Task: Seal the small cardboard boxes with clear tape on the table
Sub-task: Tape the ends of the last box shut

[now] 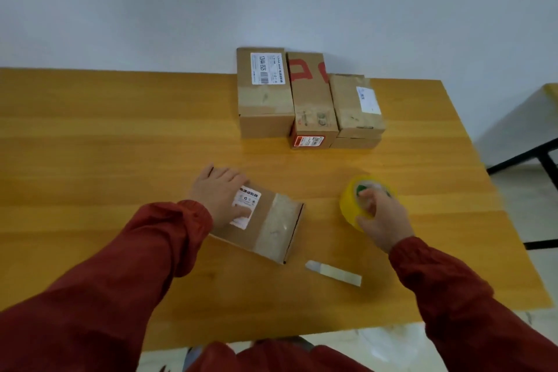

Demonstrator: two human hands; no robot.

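A small cardboard box (271, 228) with a white label lies near the middle of the wooden table (105, 136), a strip of tape across its right end. My left hand (222, 195) rests flat on its top, fingers spread over the label. To the right, my right hand (382, 217) grips a yellowish roll of tape (351, 199), fingers through its core. A white utility knife (333, 273) lies on the table in front of the box.
Several taped cardboard boxes (308, 100) stand grouped at the table's far edge against the white wall. The table's right edge is close to the tape roll; beyond it stands another table with black legs (543, 157).
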